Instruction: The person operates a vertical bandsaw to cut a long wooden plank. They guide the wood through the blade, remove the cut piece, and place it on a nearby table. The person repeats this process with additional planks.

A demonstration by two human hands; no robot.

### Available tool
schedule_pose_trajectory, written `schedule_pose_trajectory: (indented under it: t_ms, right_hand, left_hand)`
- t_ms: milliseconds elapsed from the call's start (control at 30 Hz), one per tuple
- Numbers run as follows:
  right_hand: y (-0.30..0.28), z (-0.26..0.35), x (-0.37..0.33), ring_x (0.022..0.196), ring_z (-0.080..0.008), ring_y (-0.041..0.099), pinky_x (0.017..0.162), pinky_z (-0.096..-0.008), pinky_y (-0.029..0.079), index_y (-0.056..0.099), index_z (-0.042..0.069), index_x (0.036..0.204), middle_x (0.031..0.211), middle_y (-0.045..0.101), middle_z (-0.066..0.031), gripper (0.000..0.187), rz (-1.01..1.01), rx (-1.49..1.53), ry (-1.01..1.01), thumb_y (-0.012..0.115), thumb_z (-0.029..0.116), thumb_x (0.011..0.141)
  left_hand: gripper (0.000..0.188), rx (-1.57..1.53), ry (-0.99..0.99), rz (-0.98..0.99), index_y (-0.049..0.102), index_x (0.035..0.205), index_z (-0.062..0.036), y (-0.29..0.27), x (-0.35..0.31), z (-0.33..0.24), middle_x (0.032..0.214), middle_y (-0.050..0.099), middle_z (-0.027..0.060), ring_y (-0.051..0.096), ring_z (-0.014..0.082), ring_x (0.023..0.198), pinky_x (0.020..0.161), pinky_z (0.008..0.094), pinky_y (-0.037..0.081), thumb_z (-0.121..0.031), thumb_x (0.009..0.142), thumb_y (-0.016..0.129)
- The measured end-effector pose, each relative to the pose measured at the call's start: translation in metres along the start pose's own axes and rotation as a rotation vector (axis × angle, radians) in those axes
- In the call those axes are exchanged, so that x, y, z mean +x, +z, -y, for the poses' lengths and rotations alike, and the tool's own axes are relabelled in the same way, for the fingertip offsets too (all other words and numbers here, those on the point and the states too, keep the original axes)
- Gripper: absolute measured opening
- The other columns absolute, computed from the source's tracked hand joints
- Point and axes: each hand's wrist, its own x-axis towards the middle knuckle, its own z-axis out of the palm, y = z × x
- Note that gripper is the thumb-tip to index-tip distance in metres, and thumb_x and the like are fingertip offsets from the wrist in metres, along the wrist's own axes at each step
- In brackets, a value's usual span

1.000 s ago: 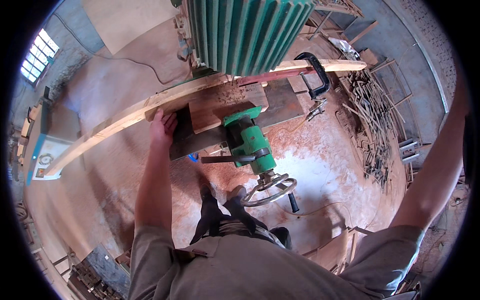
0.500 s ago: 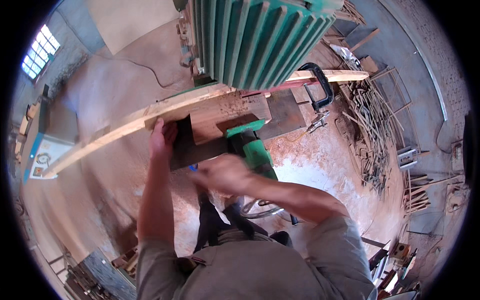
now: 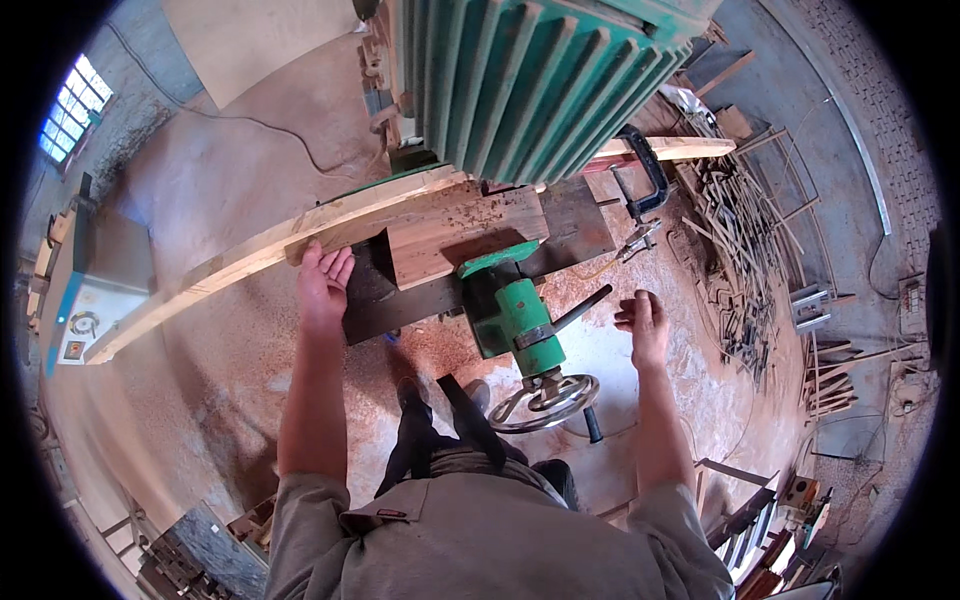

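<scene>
My left hand is beside the left end of the wooden workpiece, near a long pale wooden strip. Its fingers are stretched out and grip nothing; the fingertips meet or nearly meet the wood. The workpiece lies on a dark metal machine table, with a green clamp pad against its near side. Behind that pad is a green clamp cylinder with a dark lever and a metal handwheel. Right of the lever, my right hand hangs in the air, fingers loosely bent, holding nothing.
A large ribbed green motor housing overhangs the workpiece. A black C-clamp grips the strip's right part. Wood offcuts are heaped on the right. A white-and-blue cabinet stands at left, and sawdust covers the floor.
My right hand has moved from left of the green clamp cylinder to the right, past its lever. My left hand stays by the wood, its fingers now further from it.
</scene>
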Motion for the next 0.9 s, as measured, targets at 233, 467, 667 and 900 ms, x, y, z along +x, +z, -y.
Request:
schedule_pose_trajectory:
  t_ms: [233,467,667,900]
  right_hand:
    - [0.015,0.06,-0.056,0.063,-0.0144,0.059,0.055,-0.0271,0.05,0.054,0.002,0.101,0.079,0.061,-0.0087,0.028,-0.015,0.107,-0.107,0.049,0.029,0.092]
    - [0.163,0.113,-0.139,0.081,-0.0123,0.057,0.071,-0.0249,0.049,0.053,0.001,0.109,0.093,0.06,-0.007,0.028,0.625,0.095,-0.275,0.06,0.002,0.082]
    - [0.318,0.134,-0.205,0.107,-0.0328,0.052,0.088,-0.038,0.045,0.047,-0.001,0.118,0.117,0.05,-0.0207,0.052,0.848,-0.348,-0.691,0.066,0.025,0.078]
    - [0.317,0.08,-0.179,0.087,-0.0188,0.06,0.072,-0.029,0.05,0.05,0.0,0.111,0.102,0.06,-0.009,0.032,0.917,0.372,-0.133,0.059,0.017,0.085]
  left_hand:
    - [0.026,-0.003,0.107,0.034,0.054,0.098,-0.0104,-0.084,-0.005,-0.091,0.086,0.064,0.0068,0.063,0.0201,0.083,0.077,0.0322,0.052,-0.033,0.087,0.056]
    - [0.02,0.47,0.824,-0.009,0.057,0.098,-0.0011,-0.056,-0.125,-0.22,0.084,0.063,0.0064,0.063,0.0183,0.07,0.068,0.0318,0.054,-0.016,0.086,0.057]
    - [0.034,1.649,1.123,0.261,0.057,0.105,-0.001,0.019,-0.217,-0.184,0.088,0.065,0.0084,0.063,0.0163,0.071,0.069,0.0298,0.052,-0.013,0.074,0.068]
    - [0.045,1.255,0.984,0.328,0.047,0.122,-0.0001,-0.062,-0.166,-0.139,0.109,0.06,0.0154,0.065,0.025,0.078,0.072,0.031,0.052,-0.02,0.084,0.059]
